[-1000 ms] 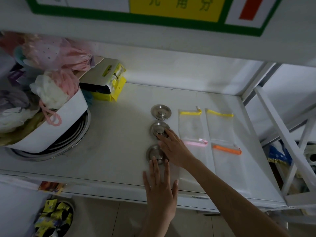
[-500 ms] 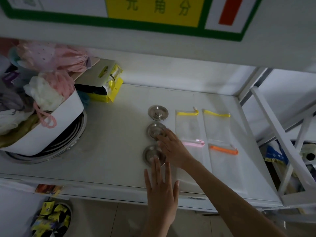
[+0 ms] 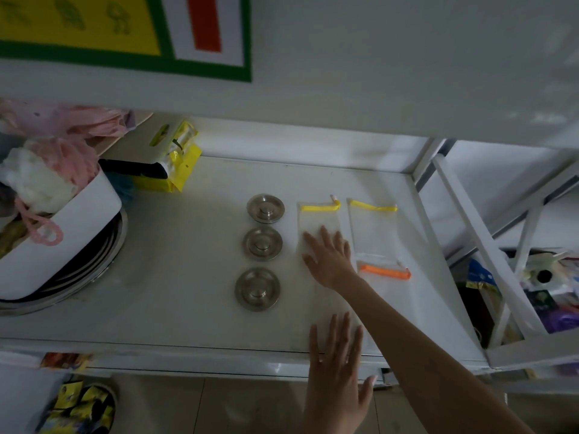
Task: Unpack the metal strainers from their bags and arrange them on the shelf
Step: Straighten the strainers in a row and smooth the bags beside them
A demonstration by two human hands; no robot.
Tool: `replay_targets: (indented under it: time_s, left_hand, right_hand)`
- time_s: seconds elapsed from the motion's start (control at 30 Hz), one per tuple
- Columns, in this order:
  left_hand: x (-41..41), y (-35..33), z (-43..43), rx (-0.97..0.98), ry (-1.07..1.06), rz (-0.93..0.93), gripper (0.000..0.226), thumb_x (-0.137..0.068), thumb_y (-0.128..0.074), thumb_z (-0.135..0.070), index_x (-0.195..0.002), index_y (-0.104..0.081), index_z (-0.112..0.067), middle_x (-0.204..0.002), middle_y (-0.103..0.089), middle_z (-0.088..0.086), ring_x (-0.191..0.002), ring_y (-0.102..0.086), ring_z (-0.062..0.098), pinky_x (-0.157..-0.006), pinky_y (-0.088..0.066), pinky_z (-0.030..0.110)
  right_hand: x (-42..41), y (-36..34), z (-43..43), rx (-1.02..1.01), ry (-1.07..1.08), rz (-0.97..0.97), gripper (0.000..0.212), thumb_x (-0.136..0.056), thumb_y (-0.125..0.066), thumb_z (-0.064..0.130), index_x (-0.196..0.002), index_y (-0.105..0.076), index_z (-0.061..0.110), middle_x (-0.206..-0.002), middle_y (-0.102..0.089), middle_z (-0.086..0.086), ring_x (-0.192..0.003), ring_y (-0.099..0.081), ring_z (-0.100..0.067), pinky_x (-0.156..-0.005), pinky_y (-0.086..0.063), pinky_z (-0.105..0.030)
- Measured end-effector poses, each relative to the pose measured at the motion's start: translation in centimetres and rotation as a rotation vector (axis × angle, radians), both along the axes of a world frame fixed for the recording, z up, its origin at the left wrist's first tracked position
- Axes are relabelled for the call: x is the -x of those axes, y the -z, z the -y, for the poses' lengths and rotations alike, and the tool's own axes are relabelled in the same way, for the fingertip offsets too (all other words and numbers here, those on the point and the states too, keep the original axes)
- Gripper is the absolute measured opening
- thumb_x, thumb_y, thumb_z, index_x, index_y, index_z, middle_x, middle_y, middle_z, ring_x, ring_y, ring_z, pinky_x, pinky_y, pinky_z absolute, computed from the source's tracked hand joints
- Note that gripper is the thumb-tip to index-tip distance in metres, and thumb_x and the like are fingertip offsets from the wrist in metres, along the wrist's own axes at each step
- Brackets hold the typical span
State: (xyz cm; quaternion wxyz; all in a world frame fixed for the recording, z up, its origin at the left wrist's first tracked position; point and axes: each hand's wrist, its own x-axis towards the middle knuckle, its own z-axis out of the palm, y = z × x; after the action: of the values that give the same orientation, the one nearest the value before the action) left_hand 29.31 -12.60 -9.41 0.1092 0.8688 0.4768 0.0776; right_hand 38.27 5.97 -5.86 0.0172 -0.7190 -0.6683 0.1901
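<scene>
White shelf [image 3: 175, 302] under a dim wall poster [image 3: 125, 32]

Green characters on the yellow sign [image 3: 78, 25], too blurred to read, no other legible text

Dim room: white wall [image 3: 376, 57], tiled floor [image 3: 250, 408] (colored sign [image 3: 125, 32] above).

Shiny metal strainers [image 3: 257, 289], clear plastic bags [image 3: 372, 227]
</scene>
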Motion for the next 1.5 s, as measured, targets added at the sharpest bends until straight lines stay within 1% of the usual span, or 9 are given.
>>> replay_targets:
  time_s: [0.07,0.2,0.33,0.5,0.7,0.83,1.13,1.3,1.5]
  left_hand:
    - [0.0,0.1,0.1,0.017,-0.004,-0.018,0.082,-0.079,-0.051,-0.063,-0.147,-0.048,-0.017,-0.158,-0.035,0.01,-0.144,-0.035,0.032,-0.109,-0.016,0.058]
    - [-0.2,-0.1,0.0,0.052,-0.037,-0.001,0.079,-0.083,-0.046,-0.063,-0.146,-0.049,-0.015,-0.157,-0.038,0.01,-0.143,-0.036,0.031,-0.11,-0.017,0.057]
    - [-0.7,-0.3,-0.1,0.053,-0.073,0.041,0.079,-0.084,-0.048,-0.061,-0.146,-0.048,-0.012,-0.157,-0.039,0.011,-0.143,-0.036,0.032,-0.111,-0.018,0.057]
    - [-0.9,-0.4,-0.5,0.052,-0.072,0.032,0.077,-0.086,-0.046,-0.058,-0.145,-0.05,-0.01,-0.156,-0.04,0.013,-0.143,-0.036,0.032,-0.109,-0.019,0.058]
    - [-1.0,-0.2,-0.9,0.057,-0.077,0.036,0.078,-0.088,-0.043,-0.059,-0.15,-0.041,-0.011,-0.159,-0.033,0.014,-0.146,-0.031,0.032,-0.11,-0.017,0.059]
    - [-1.1,-0.1,-0.7,0.054,-0.079,0.028,0.077,-0.089,-0.042,-0.06,-0.151,-0.041,-0.014,-0.16,-0.031,0.015,-0.146,-0.03,0.034,-0.11,-0.017,0.061]
    - [-1.0,-0.1,-0.2,0.013,-0.125,0.015,0.079,-0.084,-0.046,-0.064,-0.146,-0.05,-0.015,-0.155,-0.04,0.014,-0.141,-0.038,0.036,-0.105,-0.024,0.062]
    - [-1.1,-0.1,-0.2,0.0,-0.143,0.042,0.078,-0.086,-0.045,-0.065,-0.145,-0.051,-0.014,-0.155,-0.04,0.015,-0.141,-0.038,0.036,-0.105,-0.025,0.062]
    - [-1.1,0.0,-0.3,-0.014,-0.136,0.043,0.078,-0.088,-0.044,-0.064,-0.148,-0.046,-0.015,-0.157,-0.037,0.016,-0.142,-0.036,0.038,-0.106,-0.023,0.063]
  right_hand:
    - [0.0,0.3,-0.1,-0.011,0.0,0.004,0.056,-0.098,-0.031,0.043,-0.151,-0.012,0.035,-0.163,0.005,-0.008,-0.147,0.008,-0.041,-0.119,0.0,-0.053]
    - [0.2,0.5,-0.6,-0.028,0.015,0.002,0.056,-0.099,-0.03,0.042,-0.151,-0.012,0.033,-0.162,0.004,-0.01,-0.147,0.006,-0.039,-0.12,0.0,-0.048]
    - [0.5,0.6,-1.1,-0.047,0.049,0.0,0.056,-0.098,-0.031,0.042,-0.151,-0.014,0.033,-0.162,0.002,-0.01,-0.148,0.005,-0.038,-0.12,-0.001,-0.047]
    - [0.5,0.7,-1.3,-0.065,0.044,-0.007,0.056,-0.098,-0.031,0.041,-0.151,-0.015,0.032,-0.162,0.001,-0.012,-0.148,0.004,-0.038,-0.12,-0.001,-0.047]
    - [-0.3,0.9,-1.3,-0.065,0.008,-0.018,0.055,-0.099,-0.03,0.042,-0.15,-0.014,0.032,-0.162,0.001,-0.011,-0.148,0.004,-0.036,-0.12,-0.003,-0.045]
    - [-0.6,1.0,-1.1,-0.077,-0.008,-0.005,0.058,-0.098,-0.029,0.048,-0.151,-0.011,0.033,-0.162,0.003,-0.01,-0.148,0.005,-0.034,-0.12,-0.002,-0.045]
    - [-0.4,1.3,-0.9,-0.078,0.016,0.036,0.068,-0.092,-0.027,0.063,-0.151,-0.007,0.037,-0.163,0.006,-0.006,-0.149,0.009,-0.031,-0.12,0.006,-0.048]
    - [-0.8,1.0,-1.0,-0.063,-0.011,0.024,0.083,-0.082,-0.031,0.076,-0.151,-0.006,0.037,-0.163,0.009,-0.005,-0.149,0.011,-0.027,-0.12,0.008,-0.047]
    - [-1.1,1.2,-0.8,-0.078,-0.019,0.031,0.086,-0.081,-0.034,0.076,-0.151,-0.005,0.037,-0.163,0.009,-0.005,-0.149,0.01,-0.027,-0.12,0.005,-0.047]
